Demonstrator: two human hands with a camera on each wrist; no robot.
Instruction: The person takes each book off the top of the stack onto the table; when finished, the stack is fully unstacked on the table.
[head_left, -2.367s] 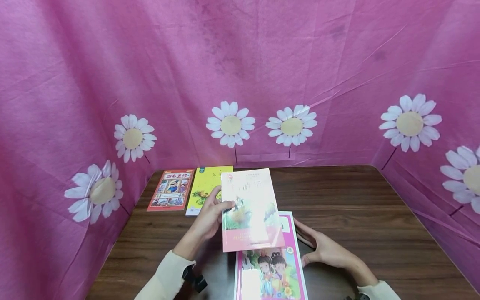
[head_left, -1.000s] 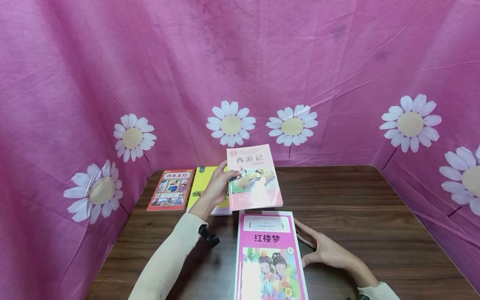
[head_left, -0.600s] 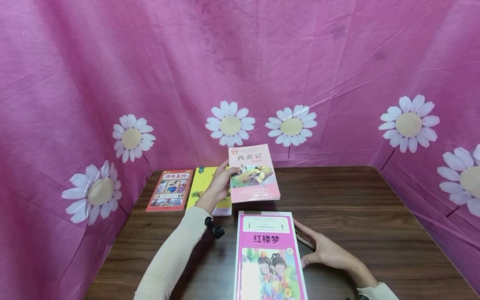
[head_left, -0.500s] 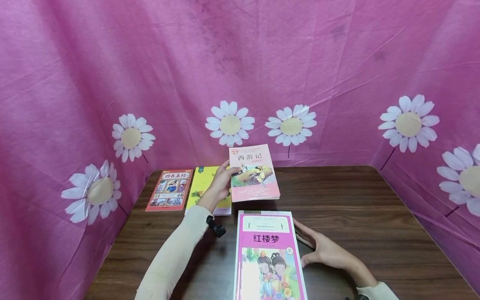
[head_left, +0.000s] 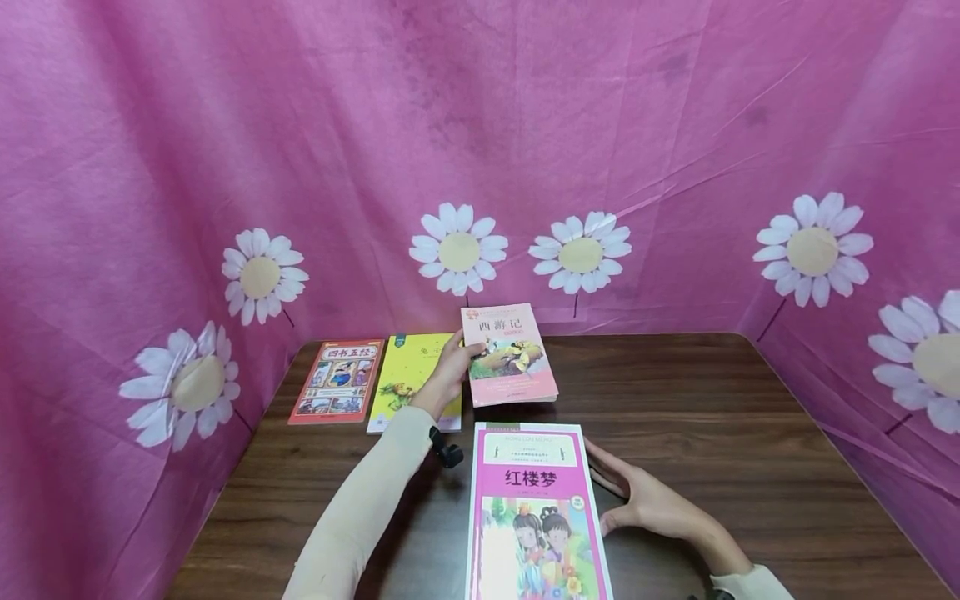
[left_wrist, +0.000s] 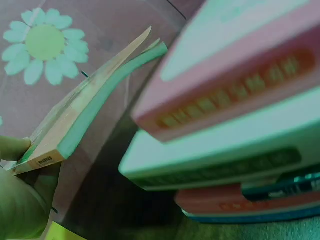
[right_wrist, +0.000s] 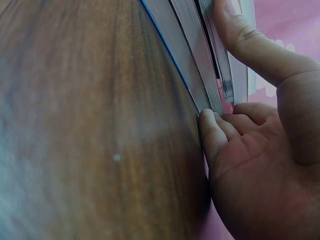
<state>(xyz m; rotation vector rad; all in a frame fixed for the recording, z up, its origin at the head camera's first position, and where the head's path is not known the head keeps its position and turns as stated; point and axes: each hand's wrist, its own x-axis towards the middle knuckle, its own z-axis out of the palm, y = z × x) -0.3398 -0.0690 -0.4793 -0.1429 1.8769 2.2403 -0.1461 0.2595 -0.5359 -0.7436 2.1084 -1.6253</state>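
My left hand (head_left: pixel 448 373) pinches a pink-covered paperback book (head_left: pixel 513 367) by its left edge, thumb on the cover and fingers beneath. That book is held near the table's back edge, just right of a yellow book (head_left: pixel 408 387). In the left wrist view the held book (left_wrist: pixel 82 117) is tilted, its pages slightly fanned at the far end. Closer to me lies a stack of books (head_left: pixel 534 479), a magenta-and-white one on top. My right hand (head_left: pixel 652 502) touches the stack's right side, fingers extended; in the right wrist view its fingertips (right_wrist: pixel 207 117) meet the page edges.
A red book (head_left: pixel 337 382) lies flat at the back left, beside the yellow one. The dark wooden table (head_left: pixel 712 417) is surrounded by a pink curtain (head_left: pixel 517 125) with daisy prints. In the left wrist view the stack (left_wrist: pixel 215 115) shows several spines.
My left hand has carried the pink book from over the stack away to the back, then slightly lower, uncovering the magenta cover. The right hand has stayed at the stack's side.
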